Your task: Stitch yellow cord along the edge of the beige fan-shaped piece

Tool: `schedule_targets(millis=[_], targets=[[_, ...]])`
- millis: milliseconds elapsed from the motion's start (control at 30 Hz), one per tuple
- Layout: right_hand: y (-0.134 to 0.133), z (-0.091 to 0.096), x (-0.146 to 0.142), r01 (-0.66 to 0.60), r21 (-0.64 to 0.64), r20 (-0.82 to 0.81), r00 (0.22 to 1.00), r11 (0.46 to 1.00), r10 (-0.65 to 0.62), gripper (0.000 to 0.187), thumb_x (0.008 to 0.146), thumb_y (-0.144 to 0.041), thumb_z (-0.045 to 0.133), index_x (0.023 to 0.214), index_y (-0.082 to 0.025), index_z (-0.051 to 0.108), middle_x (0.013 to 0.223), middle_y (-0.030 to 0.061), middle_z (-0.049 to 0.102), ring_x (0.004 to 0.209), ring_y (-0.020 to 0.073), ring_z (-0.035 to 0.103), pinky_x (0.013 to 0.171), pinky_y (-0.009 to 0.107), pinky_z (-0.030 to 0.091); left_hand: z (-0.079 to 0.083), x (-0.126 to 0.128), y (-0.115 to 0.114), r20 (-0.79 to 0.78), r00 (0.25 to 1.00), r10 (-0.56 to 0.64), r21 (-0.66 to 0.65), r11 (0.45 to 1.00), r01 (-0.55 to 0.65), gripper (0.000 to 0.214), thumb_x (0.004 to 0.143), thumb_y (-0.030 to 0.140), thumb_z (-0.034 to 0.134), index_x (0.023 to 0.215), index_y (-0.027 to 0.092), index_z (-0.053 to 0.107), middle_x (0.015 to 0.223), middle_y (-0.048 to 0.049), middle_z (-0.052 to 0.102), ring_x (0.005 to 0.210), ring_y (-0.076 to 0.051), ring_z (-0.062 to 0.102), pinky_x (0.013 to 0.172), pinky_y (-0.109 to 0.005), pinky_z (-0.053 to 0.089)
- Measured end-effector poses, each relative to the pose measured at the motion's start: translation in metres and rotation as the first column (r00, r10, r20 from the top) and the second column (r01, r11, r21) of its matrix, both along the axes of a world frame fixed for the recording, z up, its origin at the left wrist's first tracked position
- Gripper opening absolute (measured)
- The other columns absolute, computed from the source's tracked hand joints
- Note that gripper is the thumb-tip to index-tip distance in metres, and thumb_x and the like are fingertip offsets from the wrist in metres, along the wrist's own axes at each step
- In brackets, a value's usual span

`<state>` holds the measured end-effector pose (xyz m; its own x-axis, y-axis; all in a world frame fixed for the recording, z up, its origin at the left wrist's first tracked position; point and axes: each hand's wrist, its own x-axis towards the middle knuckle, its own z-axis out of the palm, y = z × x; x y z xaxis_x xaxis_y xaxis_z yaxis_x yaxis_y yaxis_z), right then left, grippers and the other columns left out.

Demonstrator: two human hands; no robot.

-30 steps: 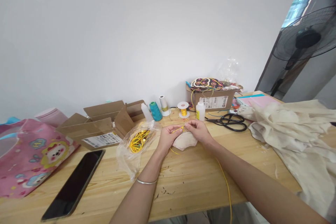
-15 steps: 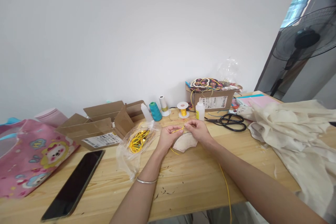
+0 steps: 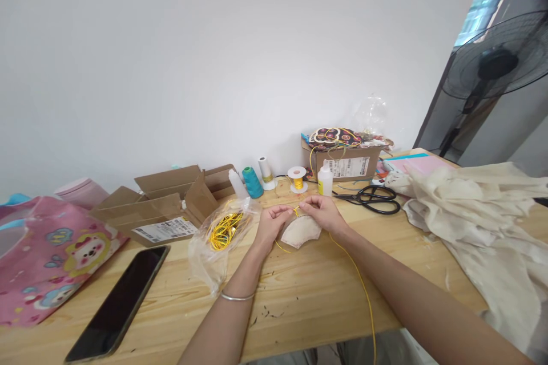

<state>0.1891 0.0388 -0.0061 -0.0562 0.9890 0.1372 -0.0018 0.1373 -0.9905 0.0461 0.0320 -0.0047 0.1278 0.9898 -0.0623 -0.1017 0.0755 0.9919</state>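
Observation:
A cream, fan-shaped fabric piece (image 3: 301,232) lies between my hands near the middle of the table. My left hand (image 3: 274,221) pinches yellow cord at its upper left edge. My right hand (image 3: 322,211) pinches the same yellow cord (image 3: 365,285) at the upper right, close to the left fingertips. The cord makes a small loop or knot above the fabric; its exact form is too small to tell. One length runs under my right wrist and over the table's front edge. A short end sticks out below my left hand.
A plastic bag of yellow cord (image 3: 225,232), an open cardboard box (image 3: 162,208) and a phone (image 3: 117,302) lie to the left. Behind stand thread spools (image 3: 252,183), a small bottle (image 3: 325,181) and a filled box (image 3: 349,162). Black scissors (image 3: 377,199) and cream cloth (image 3: 466,217) are right.
My fingertips have shifted slightly around the cord above the fabric. The long cord now shows more of its length beside my right wrist. The view has moved a little.

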Motion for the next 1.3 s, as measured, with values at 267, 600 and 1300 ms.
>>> schedule_targets(millis=[267,600,1300], targets=[[-0.001,-0.004,-0.003,-0.031,-0.015,0.000,1.000,0.999,0.031,0.022,0.058,-0.035,0.057,0.060,-0.013,0.054,0.054,-0.0017,0.051,0.049,0.0079,0.043,0.045,0.020,0.033,-0.004,-0.001,0.004,-0.057,0.996,0.074,0.044,0.996,-0.072,0.022,0.051,0.028,0.070,0.065,0.012,0.064,0.055,-0.0007,0.063,0.048,-0.010,0.052,0.051,-0.022,0.040],[0.001,-0.004,-0.001,-0.004,-0.025,0.004,1.000,1.000,0.004,0.022,0.057,-0.035,0.057,0.059,-0.013,0.054,0.054,-0.0014,0.052,0.048,0.0073,0.042,0.045,0.020,0.033,-0.006,0.001,0.002,-0.087,0.996,-0.009,0.080,0.997,0.016,0.025,0.058,0.034,0.064,0.068,0.012,0.059,0.040,0.0063,0.047,0.033,-0.003,0.034,0.036,-0.016,0.024],[0.003,-0.012,-0.002,0.081,0.026,0.188,0.979,0.996,-0.084,0.022,0.060,-0.031,0.058,0.067,-0.012,0.065,0.063,0.0053,0.064,0.054,0.0124,0.053,0.048,0.022,0.040,-0.003,0.004,0.000,-0.096,0.995,-0.019,0.058,0.998,0.025,0.033,0.050,0.035,0.070,0.070,0.013,0.056,0.038,0.0068,0.048,0.034,-0.006,0.042,0.037,-0.017,0.032]])
